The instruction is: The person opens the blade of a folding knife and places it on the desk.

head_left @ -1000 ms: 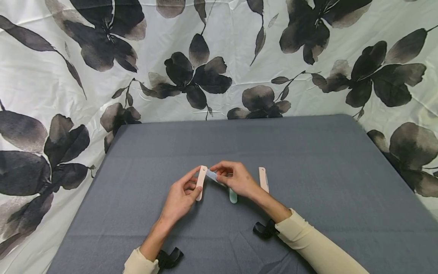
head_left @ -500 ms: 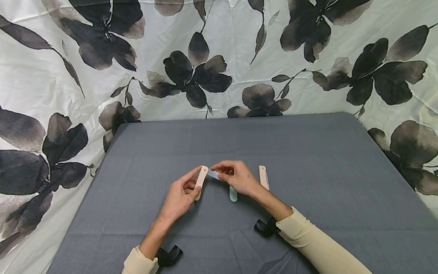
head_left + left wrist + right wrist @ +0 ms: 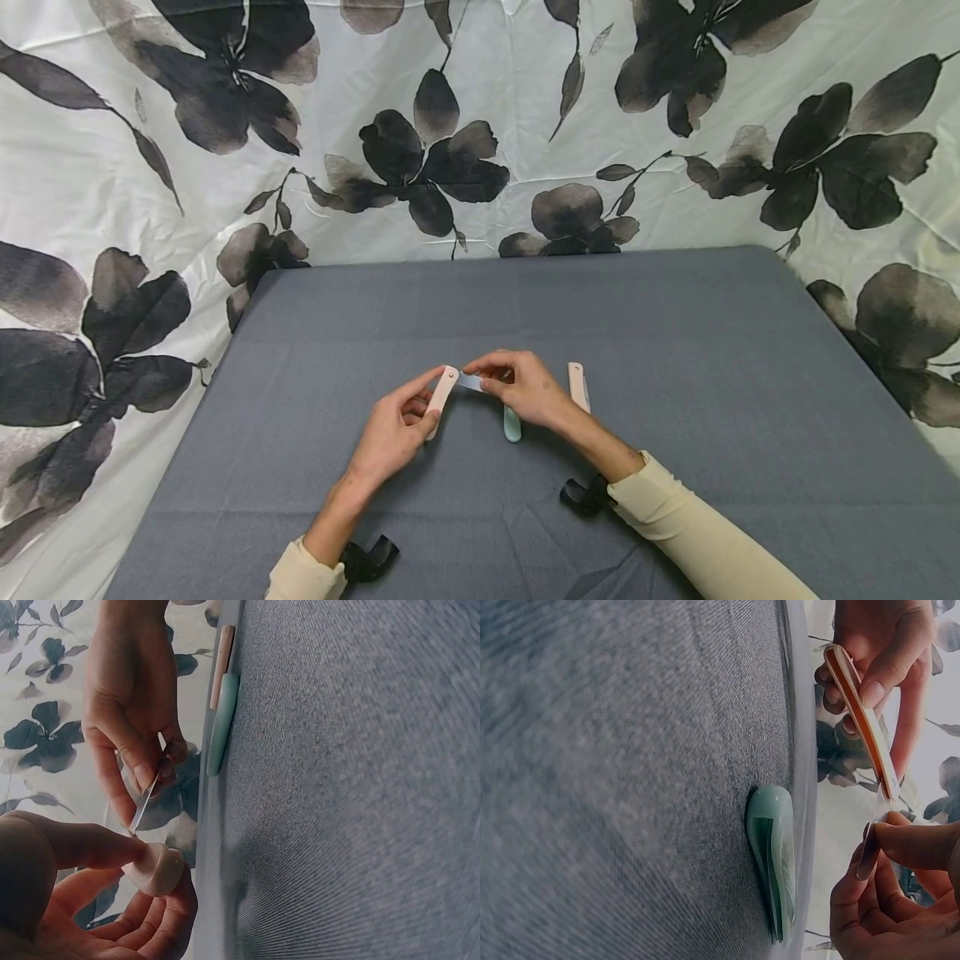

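Note:
In the head view my left hand (image 3: 393,433) holds the pale pink handle (image 3: 442,402) of a folding razor between thumb and fingers. From the handle's riveted upper end a silvery blade (image 3: 471,382) stands out to the right. My right hand (image 3: 528,390) pinches that blade between thumb and fingertips, partly covering it. The right wrist view shows the slot along the handle (image 3: 859,712), turned towards the camera. The razor is held above the cloth. A mint green folding razor (image 3: 772,855) lies folded on the table, partly behind my right hand in the head view.
A second pale pink folding razor (image 3: 576,387) lies right of the green one, its lower end behind my right forearm. Grey cloth (image 3: 300,333) covers the table. A white floral sheet (image 3: 480,83) hangs behind. Black camera straps (image 3: 371,560) stick out at both wrists.
The pink handle has tilted, its riveted end moving slightly right. The blade has swung closer to level, so the angle between blade and handle is wider. Both hands keep their hold.

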Demonstrator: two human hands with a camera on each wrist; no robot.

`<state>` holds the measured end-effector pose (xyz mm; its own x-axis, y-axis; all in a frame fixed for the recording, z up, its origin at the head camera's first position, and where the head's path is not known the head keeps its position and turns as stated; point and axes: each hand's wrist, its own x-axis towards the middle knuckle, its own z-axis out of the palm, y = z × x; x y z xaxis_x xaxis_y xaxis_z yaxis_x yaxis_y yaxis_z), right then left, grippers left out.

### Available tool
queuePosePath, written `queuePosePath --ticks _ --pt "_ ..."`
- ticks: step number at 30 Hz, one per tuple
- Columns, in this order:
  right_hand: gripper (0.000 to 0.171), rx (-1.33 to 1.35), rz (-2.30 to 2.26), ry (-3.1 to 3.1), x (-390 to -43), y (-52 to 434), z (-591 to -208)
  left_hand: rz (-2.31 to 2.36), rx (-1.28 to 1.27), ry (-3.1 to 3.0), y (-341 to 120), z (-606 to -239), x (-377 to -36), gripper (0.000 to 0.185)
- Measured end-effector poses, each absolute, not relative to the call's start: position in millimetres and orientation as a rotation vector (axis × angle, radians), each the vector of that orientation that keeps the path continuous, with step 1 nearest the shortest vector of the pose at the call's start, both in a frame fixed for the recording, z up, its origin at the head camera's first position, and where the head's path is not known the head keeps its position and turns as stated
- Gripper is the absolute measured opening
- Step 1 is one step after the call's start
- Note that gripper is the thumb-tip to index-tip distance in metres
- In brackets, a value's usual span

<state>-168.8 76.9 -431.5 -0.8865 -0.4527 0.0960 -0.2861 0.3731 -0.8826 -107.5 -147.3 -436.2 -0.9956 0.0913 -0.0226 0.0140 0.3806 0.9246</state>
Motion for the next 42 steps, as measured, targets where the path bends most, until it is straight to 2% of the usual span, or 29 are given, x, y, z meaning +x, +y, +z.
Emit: queuePosePath --ticks 42 --pt "0.027 -0.761 -1.386 2.554 -171.3 85.6 -435.0 1.416 0.193 2.728 -146.5 -439.0 -106.4 0.063"
